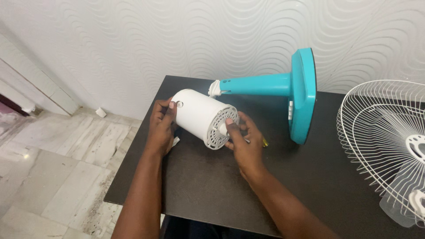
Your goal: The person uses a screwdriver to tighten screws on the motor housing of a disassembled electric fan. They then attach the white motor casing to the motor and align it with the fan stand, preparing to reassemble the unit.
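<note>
From the head camera, a white cylindrical fan motor housing (201,116) lies on its side on the dark counter (212,186), joined at its rear to the neck of a teal stand (265,84) that is tipped over behind it, with the flat teal base (304,95) standing on edge to the housing's right. The left hand (161,126) is closed around the housing's rounded back end, thumb on top near a small hole. The right hand (241,139) is at the grey slotted front plate (221,126), fingers pinched on the hub at its centre; a thin part seems to lie under those fingers, but I cannot tell what it is.

To work this well, I judge that the left hand should keep the housing from rolling while the right works squarely on the hub, without levering against the stand's neck joint.

Well to the right of the housing lie a white wire fan guard (380,132) and a translucent blade (400,194). A small yellow item (265,142) lies just right of the right hand.
</note>
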